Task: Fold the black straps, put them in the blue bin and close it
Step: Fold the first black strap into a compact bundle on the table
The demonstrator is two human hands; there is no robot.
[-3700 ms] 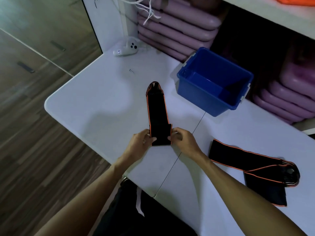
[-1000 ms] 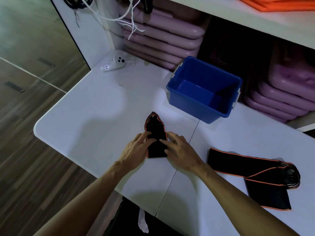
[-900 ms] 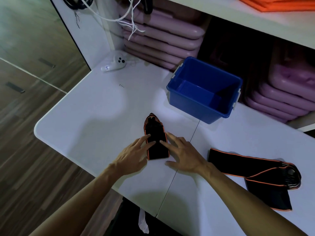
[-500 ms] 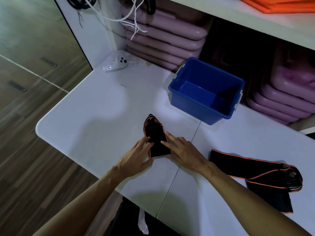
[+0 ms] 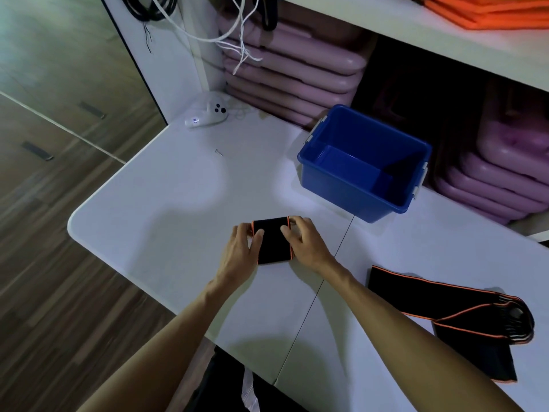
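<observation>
Both hands' fingers [image 5: 258,234] pinch the folded black strap [image 5: 272,239], a compact orange-edged rectangle lying flat on the table [image 5: 166,203].

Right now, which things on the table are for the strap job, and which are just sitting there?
For the job:
folded strap, held by left hand and right hand
unfolded strap
blue bin, open, no lid in view

Just lying about:
white controller
small screw
</observation>
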